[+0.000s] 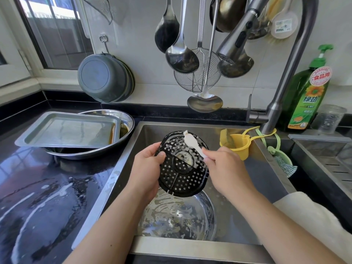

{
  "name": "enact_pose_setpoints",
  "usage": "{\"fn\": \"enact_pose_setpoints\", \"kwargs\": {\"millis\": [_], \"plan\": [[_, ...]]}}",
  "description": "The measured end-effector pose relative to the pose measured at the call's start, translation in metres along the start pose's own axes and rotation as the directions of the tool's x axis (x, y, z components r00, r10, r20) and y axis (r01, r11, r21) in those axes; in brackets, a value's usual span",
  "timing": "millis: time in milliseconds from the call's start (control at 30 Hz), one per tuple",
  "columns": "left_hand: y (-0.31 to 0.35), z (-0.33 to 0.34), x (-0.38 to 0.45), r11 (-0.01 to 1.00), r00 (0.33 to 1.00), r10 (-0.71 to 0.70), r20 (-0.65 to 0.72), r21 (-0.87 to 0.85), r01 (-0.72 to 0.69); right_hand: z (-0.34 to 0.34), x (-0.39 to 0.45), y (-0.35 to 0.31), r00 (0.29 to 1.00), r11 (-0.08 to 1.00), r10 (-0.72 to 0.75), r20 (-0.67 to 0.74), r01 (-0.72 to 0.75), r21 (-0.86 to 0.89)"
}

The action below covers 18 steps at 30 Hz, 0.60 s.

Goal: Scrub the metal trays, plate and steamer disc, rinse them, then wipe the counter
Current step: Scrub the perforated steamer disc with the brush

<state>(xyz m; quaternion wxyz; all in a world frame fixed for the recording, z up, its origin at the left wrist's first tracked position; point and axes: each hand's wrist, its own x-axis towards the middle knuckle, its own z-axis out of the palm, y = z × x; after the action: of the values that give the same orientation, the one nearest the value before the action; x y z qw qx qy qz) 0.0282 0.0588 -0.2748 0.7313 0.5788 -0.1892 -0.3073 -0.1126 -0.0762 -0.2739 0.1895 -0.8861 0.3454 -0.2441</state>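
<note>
So you've got the black perforated steamer disc (182,164) tilted up over the middle of the sink (270,155), dead centre of the view. Your left hand (147,168) grips its rim from the 9 o'clock side, thumb curled over the front face and fingers tucked behind. Your right hand (222,166) comes in from 3 o'clock, fingers pinched tight around the handle of a whitish brush (192,143), whose head sits on the disc's upper edge near 12 o'clock. There's suds all over the disc's top half.

Right under the disc, at 6 o'clock, a sudsy round metal bowl (177,218) sits in the sink bottom. Off at 10 o'clock on the black counter (47,197), a rectangular metal tray (70,130) lies across a wide round metal basin (114,119); the counter in front of it is wet with soapy streaks.

The faucet (236,42) head hangs at 1 o'clock, with a green dish soap bottle (306,96) further out at 2 o'clock and a yellow cup-shaped holder (238,143) hooked at the faucet base. Ladles and a wire skimmer (196,79) hang on the wall at 12.
</note>
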Motion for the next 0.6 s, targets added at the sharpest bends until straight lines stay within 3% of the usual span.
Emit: {"fn": "enact_pose_setpoints", "kwargs": {"millis": [167,300,467,600], "plan": [[-0.001,0.000,-0.001,1.000,0.999,-0.017,0.028,0.004,0.017,0.009,-0.010,-0.020,0.975,0.981,-0.192,0.112,0.187,0.056],[-0.003,0.001,0.000,0.999,0.999,-0.017,0.042,0.036,0.016,0.004,0.001,-0.004,0.999,0.999,-0.037,0.022,0.037,-0.014],[-0.002,0.000,-0.001,0.999,0.997,-0.030,0.073,0.045,0.027,0.010,-0.011,-0.017,0.977,0.984,-0.177,0.118,0.173,0.040],[-0.006,0.001,0.001,0.998,0.993,-0.047,0.106,0.052,0.042,0.009,0.001,-0.006,0.998,0.998,-0.060,0.027,0.060,0.002]]}}
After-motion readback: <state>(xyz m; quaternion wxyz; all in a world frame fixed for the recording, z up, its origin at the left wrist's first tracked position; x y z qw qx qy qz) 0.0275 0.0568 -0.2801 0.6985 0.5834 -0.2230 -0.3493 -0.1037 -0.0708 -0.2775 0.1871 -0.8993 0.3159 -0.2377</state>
